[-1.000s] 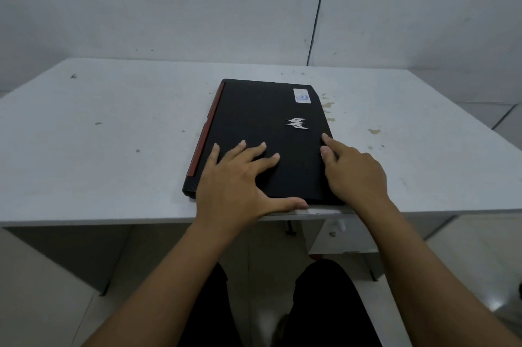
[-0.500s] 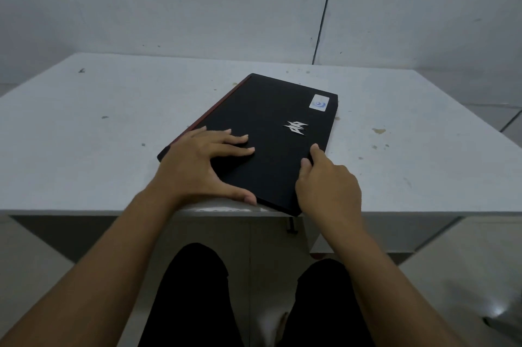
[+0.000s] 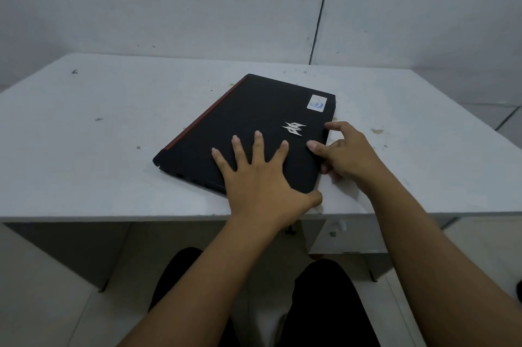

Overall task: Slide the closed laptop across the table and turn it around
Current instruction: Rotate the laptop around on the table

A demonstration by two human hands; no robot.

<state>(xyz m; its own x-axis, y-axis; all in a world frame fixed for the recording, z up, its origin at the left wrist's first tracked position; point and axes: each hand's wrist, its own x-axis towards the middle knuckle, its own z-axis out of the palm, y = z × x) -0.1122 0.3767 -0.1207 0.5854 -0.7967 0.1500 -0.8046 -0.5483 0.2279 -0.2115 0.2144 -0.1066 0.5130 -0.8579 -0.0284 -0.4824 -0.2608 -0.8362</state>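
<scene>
A closed black laptop (image 3: 254, 120) with a red strip along its left edge, a silver logo and a white sticker lies skewed on the white table (image 3: 84, 149), its far end swung to the right. My left hand (image 3: 260, 183) presses flat on the lid's near part, fingers spread, thumb at the near right corner. My right hand (image 3: 347, 154) holds the laptop's right edge, thumb on top of the lid and fingers curled along the side.
The table's front edge runs just below my hands, and the near laptop corner sits close to it. A wall stands right behind the table. My dark-clothed knees (image 3: 324, 304) are under the table, beside a drawer unit (image 3: 347, 236) at the right.
The laptop has turned clockwise from straight to skewed and moved away from the front edge. My left hand shifted toward the near right corner, and my right hand moved farther along the right edge.
</scene>
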